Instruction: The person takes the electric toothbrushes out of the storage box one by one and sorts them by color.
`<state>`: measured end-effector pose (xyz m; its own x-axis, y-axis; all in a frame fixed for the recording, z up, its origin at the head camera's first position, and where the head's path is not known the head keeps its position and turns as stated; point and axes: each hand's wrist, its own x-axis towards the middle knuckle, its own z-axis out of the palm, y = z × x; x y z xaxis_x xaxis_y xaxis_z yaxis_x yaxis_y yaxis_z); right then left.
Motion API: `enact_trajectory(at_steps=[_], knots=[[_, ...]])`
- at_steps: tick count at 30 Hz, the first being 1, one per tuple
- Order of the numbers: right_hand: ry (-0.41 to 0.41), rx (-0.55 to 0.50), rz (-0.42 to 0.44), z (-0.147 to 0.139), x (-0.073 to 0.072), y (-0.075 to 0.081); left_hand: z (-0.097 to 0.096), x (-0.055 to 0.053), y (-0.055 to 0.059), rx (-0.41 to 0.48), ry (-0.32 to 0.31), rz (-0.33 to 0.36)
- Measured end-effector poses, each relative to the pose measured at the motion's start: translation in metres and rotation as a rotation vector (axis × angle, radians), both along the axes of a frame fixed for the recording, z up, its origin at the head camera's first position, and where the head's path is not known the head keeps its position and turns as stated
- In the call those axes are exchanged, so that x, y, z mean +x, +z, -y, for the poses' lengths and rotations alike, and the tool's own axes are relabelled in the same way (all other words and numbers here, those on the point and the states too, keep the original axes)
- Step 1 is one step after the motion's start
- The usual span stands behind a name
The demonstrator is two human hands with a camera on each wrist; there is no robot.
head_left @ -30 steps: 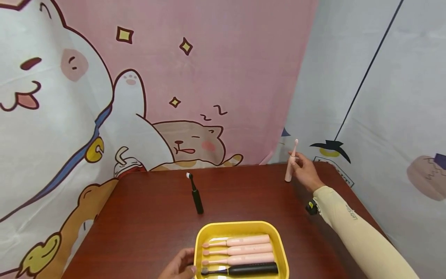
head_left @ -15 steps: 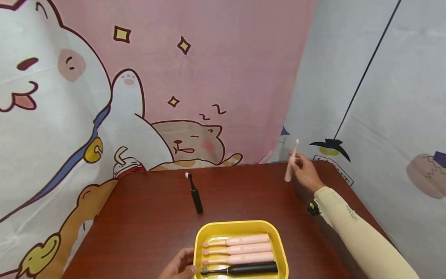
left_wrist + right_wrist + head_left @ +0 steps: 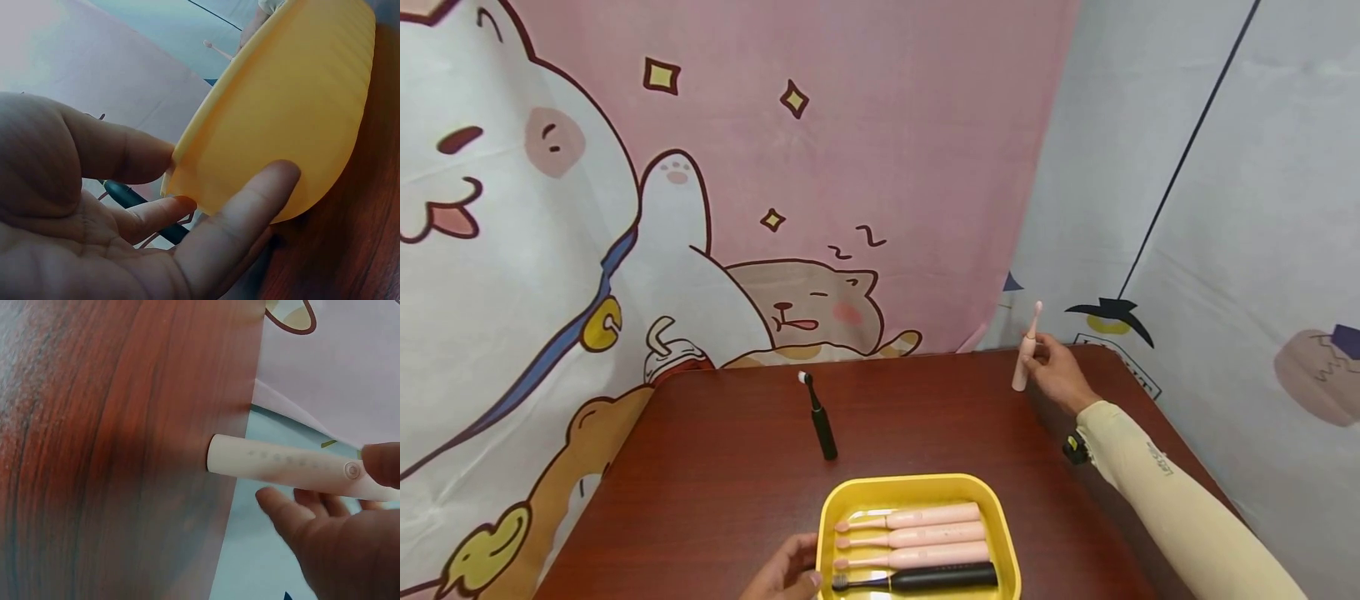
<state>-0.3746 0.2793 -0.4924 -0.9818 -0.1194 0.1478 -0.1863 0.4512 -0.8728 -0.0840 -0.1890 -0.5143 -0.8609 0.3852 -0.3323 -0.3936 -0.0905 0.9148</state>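
Pink toothbrush (image 3: 1027,346) stands near-vertical in your right hand (image 3: 1060,372)

Long axis runs up-down, top leaning slightly to the hand's side. Bristle head points up above your grip; base is below it, on or just over the table (image 3: 917,417). Gap's narrow: thumb on the handle, fingers opposite, lower ones clear. Vs a second ago: upper fingertip showed left of the neck, now right. Brush hasn't visibly moved. Left hand (image 3: 786,568) touches the yellow tray (image 3: 917,481); can't tell if it's pinching.

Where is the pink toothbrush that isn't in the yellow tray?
In the head view, the pink toothbrush is nearly upright near the far right corner of the table, held by the right hand.
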Motion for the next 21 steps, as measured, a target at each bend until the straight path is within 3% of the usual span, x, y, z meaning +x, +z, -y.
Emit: enact_trajectory(at_steps=[4, 12, 16, 21], knots=[[-0.03, -0.017, 0.072, 0.001, 0.003, 0.004, 0.002, 0.0, -0.001, 0.009, -0.003, 0.001], [-0.059, -0.089, 0.334, -0.004, 0.025, 0.013, 0.003, -0.002, -0.002, 0.015, -0.039, -0.026], [-0.034, -0.127, 0.378, -0.003, 0.04, 0.017, 0.004, -0.004, -0.001, -0.011, -0.059, -0.043], [0.027, -0.146, 0.368, 0.005, 0.062, 0.023, 0.004, -0.004, -0.002, -0.013, -0.056, -0.034]])
